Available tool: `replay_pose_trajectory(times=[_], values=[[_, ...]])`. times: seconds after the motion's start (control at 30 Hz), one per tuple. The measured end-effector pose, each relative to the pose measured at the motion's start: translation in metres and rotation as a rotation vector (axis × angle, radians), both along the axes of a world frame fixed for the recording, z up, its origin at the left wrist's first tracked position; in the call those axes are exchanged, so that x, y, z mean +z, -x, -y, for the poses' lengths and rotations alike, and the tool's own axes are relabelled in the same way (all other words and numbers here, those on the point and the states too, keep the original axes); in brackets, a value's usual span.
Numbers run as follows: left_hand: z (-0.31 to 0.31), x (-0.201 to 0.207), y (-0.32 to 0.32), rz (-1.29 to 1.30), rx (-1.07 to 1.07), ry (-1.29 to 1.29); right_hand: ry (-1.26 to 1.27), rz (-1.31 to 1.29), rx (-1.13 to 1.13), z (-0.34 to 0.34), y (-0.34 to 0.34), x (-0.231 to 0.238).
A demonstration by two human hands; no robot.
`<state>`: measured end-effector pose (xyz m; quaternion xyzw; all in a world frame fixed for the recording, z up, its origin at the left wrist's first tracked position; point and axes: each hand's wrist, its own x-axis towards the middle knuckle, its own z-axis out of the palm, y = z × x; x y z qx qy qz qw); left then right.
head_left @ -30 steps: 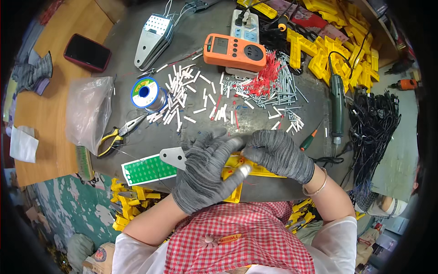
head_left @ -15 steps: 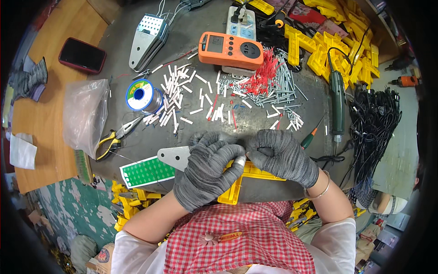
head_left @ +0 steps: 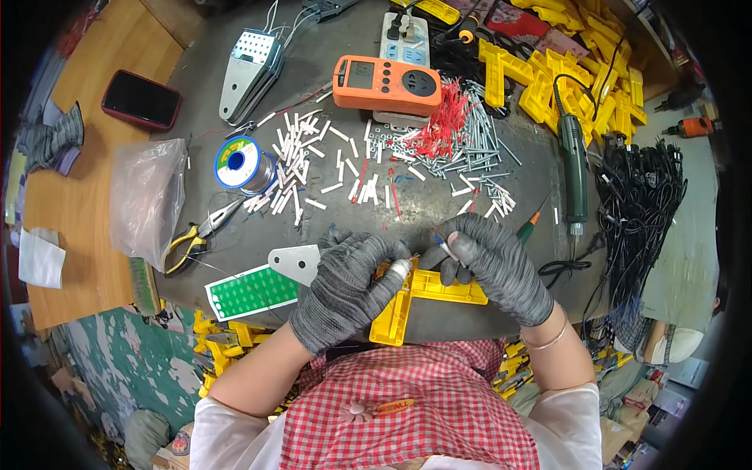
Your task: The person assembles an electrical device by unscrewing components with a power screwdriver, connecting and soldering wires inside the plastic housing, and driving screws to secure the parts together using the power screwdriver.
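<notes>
Head view, and it's all about the yellow casing (head_left: 392, 317) at six o'clock, just under the centre: a bright, glossy plastic channel, long and narrow, raised walls around a recessed inside, lying slantwise on the dark surface (head_left: 529, 184). A yellow bar (head_left: 450, 290) of the same plastic runs off toward four o'clock, ribbed along its length; gloved fingers crowd the spot where the two meet, so whether they join I can't tell.

Over at seven o'clock, the left hand (head_left: 345, 286) in its grey knit glove lies across the casing's upper end, fingers curled, thumb and fingertip narrowed beside a tiny orange-red bit. Does it grip that? Can't tell!

The right hand (head_left: 497, 266), between three and four o'clock, pinches a slim white-and-blue piece (head_left: 447, 251) between thumb and finger, above the bar.

Just beyond the left hand, at its ten o'clock, a grey metal plate (head_left: 294, 265) shows two holes, overlapping the white-edged green sheet (head_left: 251, 294). Farther out: solder spool (head_left: 244, 164) at ten, loose white sleeves (head_left: 294, 157) between ten and eleven, orange meter (head_left: 388, 84) at twelve, and red pieces (head_left: 442, 125) heaped with screws (head_left: 486, 137) at one.
</notes>
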<state>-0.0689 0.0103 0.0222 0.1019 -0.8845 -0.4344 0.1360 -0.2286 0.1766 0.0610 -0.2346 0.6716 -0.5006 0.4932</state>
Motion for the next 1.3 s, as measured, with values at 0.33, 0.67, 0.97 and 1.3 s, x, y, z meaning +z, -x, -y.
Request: replay_pose_trajectory(times=[0.33,0.67,0.97,1.3], values=[[-0.009,0.019,-0.003,-0.065,0.028,0.113,0.255,-0.065,-0.030,-0.002,-0.001,-0.020],[0.005,0.019,-0.001,0.289,0.046,-0.688,0.052,-0.612,0.034,0.010,-0.030,-0.010],[0.007,0.022,0.003,0.321,0.061,-0.838,0.111,-0.759,0.023,0.010,-0.033,-0.012],[-0.009,0.021,0.002,0.120,0.058,-0.223,0.059,-1.353,0.446,0.005,-0.031,-0.018]])
